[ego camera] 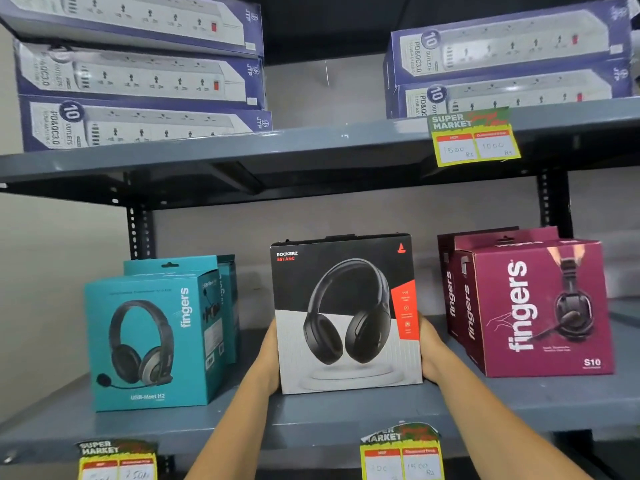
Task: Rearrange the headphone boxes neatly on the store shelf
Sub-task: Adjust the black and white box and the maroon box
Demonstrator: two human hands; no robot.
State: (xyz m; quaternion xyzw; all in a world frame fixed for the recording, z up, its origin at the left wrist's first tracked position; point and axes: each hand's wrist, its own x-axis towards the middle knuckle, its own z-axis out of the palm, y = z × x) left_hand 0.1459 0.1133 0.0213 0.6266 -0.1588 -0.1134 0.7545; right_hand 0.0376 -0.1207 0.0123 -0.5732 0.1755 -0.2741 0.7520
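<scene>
A black and white headphone box (pixel 346 313) stands upright in the middle of the grey lower shelf (pixel 311 414). My left hand (pixel 269 358) presses its left side and my right hand (pixel 429 348) presses its right side. To the left stands a teal headphone box (pixel 152 337), with a second teal box (pixel 225 271) behind it. On the right a maroon headphone box (pixel 540 306) faces out, and more maroon boxes (pixel 453 289) sit behind it. The fingers of both hands are hidden behind the held box.
The upper shelf (pixel 242 154) carries stacked blue power-strip boxes (pixel 138 74) on the left and more of them (pixel 512 64) on the right. Yellow price tags (pixel 474 140) hang on the shelf edges. Dark slotted uprights (pixel 138 233) frame the bay.
</scene>
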